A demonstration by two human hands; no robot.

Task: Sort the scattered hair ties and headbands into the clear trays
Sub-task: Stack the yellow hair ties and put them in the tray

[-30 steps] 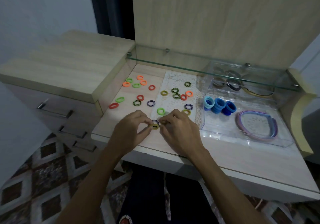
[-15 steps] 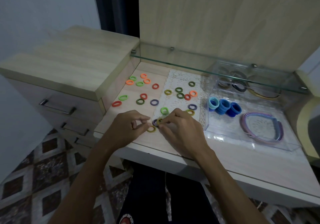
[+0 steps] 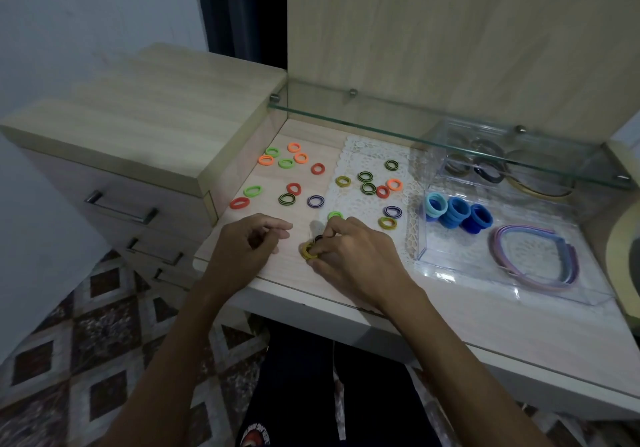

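While the right hand (image 3: pixel 353 256) pinches a small olive-yellow elastic hair tie (image 3: pixel 308 251) standing on edge on the pale wooden tabletop (image 3: pixel 502 336), its hole facing the left hand (image 3: pixel 247 246), that hand rests just beside it, fingers loosely curled and holding nothing. Beyond both hands lie scattered coloured ties, a green one (image 3: pixel 335 215) touching the right fingertips. Right of that hand stands the clear plastic tray (image 3: pixel 436 272) with blue ties (image 3: pixel 457 213) and a lilac headband (image 3: pixel 533 259).

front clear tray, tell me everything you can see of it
The front clear tray is a shallow rectangular box of transparent plastic, open-topped, flat on the desk at the right, partly over a white lace mat. Inside stand blue hair ties at its back left, and stacked purple headbands lie at its right. No hand touches it.
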